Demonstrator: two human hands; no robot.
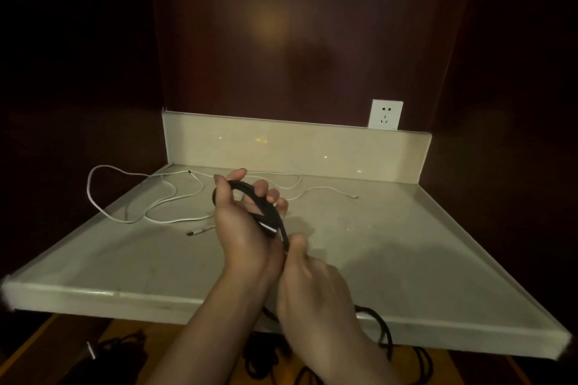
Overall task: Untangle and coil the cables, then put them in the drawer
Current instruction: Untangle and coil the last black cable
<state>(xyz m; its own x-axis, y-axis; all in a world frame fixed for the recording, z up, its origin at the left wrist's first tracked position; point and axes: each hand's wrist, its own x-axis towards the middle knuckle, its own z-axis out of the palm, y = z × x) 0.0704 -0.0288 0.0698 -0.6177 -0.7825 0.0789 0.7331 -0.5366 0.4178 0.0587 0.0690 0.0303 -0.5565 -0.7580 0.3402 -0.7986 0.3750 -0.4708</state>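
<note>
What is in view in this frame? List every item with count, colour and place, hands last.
black cable: one, black, looped in the left hand above the counter, its tail running past the front edge and down.
white cables: count unclear, white, loose and uncoiled on the counter's left and back, one loop hanging past the left edge.
counter: one, pale beige, with a raised back panel.
wall socket: one, white, above the back panel at right.
dark cables: count unclear, black, on the floor below the counter.
hands: left hand grips the black coil; right hand pinches the strand below it.
</note>
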